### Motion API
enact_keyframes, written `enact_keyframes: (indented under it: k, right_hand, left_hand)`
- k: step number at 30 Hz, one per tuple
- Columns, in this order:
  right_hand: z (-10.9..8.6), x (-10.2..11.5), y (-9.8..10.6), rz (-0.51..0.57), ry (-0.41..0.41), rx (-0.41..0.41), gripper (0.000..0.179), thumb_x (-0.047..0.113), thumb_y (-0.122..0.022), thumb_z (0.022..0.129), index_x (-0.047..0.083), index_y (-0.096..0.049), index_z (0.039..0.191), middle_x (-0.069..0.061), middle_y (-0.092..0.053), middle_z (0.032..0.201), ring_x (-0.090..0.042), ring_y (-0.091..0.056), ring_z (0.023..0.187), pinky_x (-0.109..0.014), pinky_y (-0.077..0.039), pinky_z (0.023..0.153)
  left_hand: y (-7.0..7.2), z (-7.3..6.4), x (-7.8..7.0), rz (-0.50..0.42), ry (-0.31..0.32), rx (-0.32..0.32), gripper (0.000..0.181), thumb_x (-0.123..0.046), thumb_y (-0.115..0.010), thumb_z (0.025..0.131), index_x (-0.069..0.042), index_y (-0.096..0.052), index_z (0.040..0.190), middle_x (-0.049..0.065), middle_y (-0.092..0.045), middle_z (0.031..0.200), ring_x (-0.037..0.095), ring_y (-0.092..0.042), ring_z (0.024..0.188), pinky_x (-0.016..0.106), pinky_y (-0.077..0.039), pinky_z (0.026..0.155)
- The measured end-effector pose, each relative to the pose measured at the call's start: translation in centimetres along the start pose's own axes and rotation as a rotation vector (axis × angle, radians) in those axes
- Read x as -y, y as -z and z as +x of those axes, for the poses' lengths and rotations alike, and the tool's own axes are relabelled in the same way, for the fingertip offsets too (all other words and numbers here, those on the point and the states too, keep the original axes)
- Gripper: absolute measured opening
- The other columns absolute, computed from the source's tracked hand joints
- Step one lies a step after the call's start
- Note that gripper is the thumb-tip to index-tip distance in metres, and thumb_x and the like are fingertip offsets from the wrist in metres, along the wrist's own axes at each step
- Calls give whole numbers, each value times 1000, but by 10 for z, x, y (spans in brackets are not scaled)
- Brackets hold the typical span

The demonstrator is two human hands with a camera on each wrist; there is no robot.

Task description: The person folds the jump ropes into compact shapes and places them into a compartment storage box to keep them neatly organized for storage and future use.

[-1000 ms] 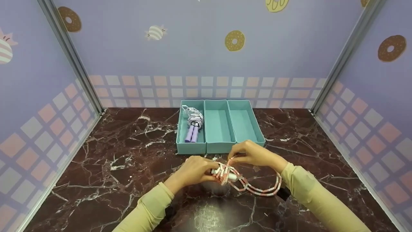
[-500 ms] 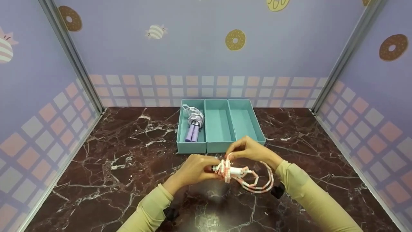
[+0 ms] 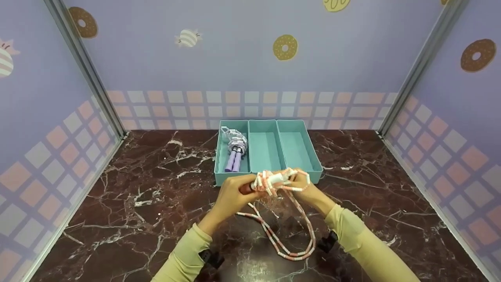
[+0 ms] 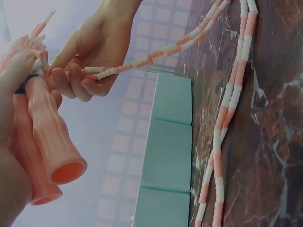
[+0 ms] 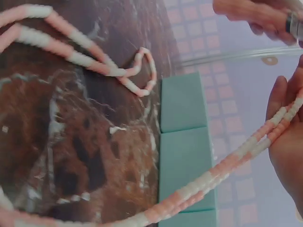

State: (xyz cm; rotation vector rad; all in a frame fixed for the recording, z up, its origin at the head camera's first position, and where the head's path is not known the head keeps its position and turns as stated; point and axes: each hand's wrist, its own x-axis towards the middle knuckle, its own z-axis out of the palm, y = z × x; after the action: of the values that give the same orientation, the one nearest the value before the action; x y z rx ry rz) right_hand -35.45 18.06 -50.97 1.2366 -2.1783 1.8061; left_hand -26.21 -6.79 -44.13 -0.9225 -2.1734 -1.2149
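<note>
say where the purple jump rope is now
In the head view, the purple jump rope lies in the leftmost compartment of the teal box, beyond the left hand, handles at the near end.

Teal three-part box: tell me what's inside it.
The left compartment holds a bundled pale rope with two purple handles, covering whatever is beneath. The middle compartment and right compartment show plain teal; the near wall hides what's just behind it.

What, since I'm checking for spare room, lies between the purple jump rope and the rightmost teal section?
In the head view, the walled middle section, bare where visible, lies between the purple rope and the rightmost section.
</note>
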Motion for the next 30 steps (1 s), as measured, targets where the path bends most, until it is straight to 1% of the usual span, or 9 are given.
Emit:
enact_keyframes:
  k: [2,3,5,7,13,18,22,26,30]
  right_hand:
    - [-3,-10,-3,74,-97,-35,24,15,-65,94,-2,-70,110,-5,-74,97,-9,-66,81,-24,-56,70]
    - [-5,16,-10,119,-192,-48,28,11,-66,94,-11,-68,109,-10,-74,93,-14,-68,80,-29,-58,72]
    - [-4,44,-20,197,-191,-41,32,13,-60,97,-13,-65,116,-2,-75,93,-9,-70,83,-24,-59,75]
    - [-3,65,-27,204,-192,-75,30,9,-58,98,-14,-64,117,8,-74,91,-3,-69,82,-18,-57,74]
    - [-4,75,-32,80,-323,-205,24,3,-58,97,-16,-67,108,16,-70,76,0,-65,69,-17,-53,66]
    - [-9,76,-32,112,-334,-159,33,12,-57,100,-14,-63,119,14,-70,80,-1,-64,75,-18,-53,69]
    - [-11,79,-35,107,-338,-125,33,13,-56,100,-11,-63,120,12,-70,83,-2,-66,79,-20,-56,71]
    - [-13,82,-42,16,-356,-143,27,11,-58,99,-10,-68,112,0,-71,84,-4,-65,76,-20,-56,70]
    - [-16,85,-49,-143,-338,-155,22,7,-59,97,-9,-70,106,-20,-70,82,-3,-58,67,-16,-49,62]
  left_hand:
    - [1,1,2,-18,42,-49,25,-21,-83,77,-6,-74,96,5,-68,72,0,-44,60,14,-37,55]
    - [1,2,4,-32,65,-70,24,-21,-83,77,-7,-74,95,4,-66,69,0,-42,59,14,-36,53]
    - [1,4,5,-55,105,-102,23,-21,-83,77,-7,-74,93,2,-60,63,0,-39,56,14,-33,52]
    - [0,6,7,-49,139,-120,23,-23,-82,78,-9,-74,94,-1,-57,62,-1,-38,55,15,-32,51]
    - [-2,9,13,-28,231,-154,25,-29,-81,80,-12,-74,95,-5,-54,61,0,-38,55,17,-33,51]
    - [-1,11,18,-5,291,-201,30,-35,-82,78,-15,-76,99,-9,-49,59,2,-39,54,18,-33,52]
    - [-1,14,23,46,320,-253,27,-39,-81,78,-16,-74,90,-11,-39,56,2,-35,51,20,-28,50]
    - [-1,17,29,143,353,-324,28,-39,-81,78,-15,-69,80,-11,-34,55,5,-31,50,23,-23,49]
    - [0,19,34,271,395,-299,29,-43,-80,78,-17,-70,83,-12,-30,54,8,-30,50,26,-21,48]
